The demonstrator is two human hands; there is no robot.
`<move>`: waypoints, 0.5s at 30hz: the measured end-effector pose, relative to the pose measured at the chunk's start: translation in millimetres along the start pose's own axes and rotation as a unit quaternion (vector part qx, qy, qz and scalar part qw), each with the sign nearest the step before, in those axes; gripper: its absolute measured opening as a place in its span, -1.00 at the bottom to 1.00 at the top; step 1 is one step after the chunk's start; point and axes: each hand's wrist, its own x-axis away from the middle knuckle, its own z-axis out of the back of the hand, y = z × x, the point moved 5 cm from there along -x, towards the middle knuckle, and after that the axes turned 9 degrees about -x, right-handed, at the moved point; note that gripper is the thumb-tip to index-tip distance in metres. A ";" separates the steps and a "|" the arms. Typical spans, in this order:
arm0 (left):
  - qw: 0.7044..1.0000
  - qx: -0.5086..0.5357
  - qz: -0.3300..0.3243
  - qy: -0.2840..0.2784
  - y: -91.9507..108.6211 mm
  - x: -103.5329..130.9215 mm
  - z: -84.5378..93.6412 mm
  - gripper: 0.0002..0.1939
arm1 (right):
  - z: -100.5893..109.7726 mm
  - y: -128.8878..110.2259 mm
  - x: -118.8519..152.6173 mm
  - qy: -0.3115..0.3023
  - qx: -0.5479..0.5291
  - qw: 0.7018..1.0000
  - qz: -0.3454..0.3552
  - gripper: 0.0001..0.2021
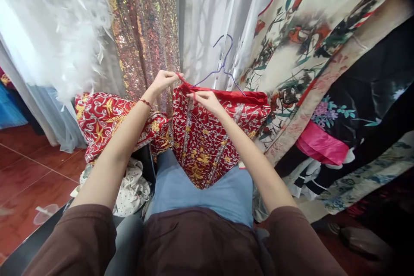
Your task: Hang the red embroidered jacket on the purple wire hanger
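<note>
A red bodice (203,142) with silver and gold embroidery lies over my lap, its pointed end toward me. Its plain red top edge faces away. My left hand (164,81) pinches one end of a thin red strap (184,81) and holds it up at the bodice's left corner. Lower on the same strap, my right hand (207,100) closes its fingers near the top edge. Behind the top edge rises a purple wire hanger (223,67), its hook upward; its lower part is hidden by the bodice.
More red embroidered cloth (103,125) lies to the left, above a white dotted bag (134,189). White feathers (77,13), a sequined gown (145,30) and floral garments (297,43) hang close ahead and to the right. Red floor tiles (29,172) show at left.
</note>
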 end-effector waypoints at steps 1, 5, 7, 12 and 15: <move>0.999 0.015 0.001 -0.045 0.2 1.0 -4.2 -0.72 | 4.1 0.8 -2.5 0.029 -0.007 1.000 0.002 -0.61; 0.978 0.021 0.029 -0.207 -7.1 8.3 -24.4 -0.92 | 14.7 0.9 -13.1 0.089 0.012 0.996 0.023 -0.58; 0.964 0.011 0.041 -0.261 -11.4 11.7 -33.1 -0.97 | 10.5 -2.8 -17.3 0.059 0.084 0.994 0.038 -0.64; 0.958 0.006 0.058 -0.279 -17.2 13.8 -39.4 -0.93 | -12.3 -17.8 -18.2 -0.019 0.343 0.932 0.114 -0.77; 0.958 -0.001 0.063 -0.278 -18.5 14.5 -38.1 -0.88 | -22.7 -21.5 -17.0 -0.023 0.440 0.887 0.135 -0.71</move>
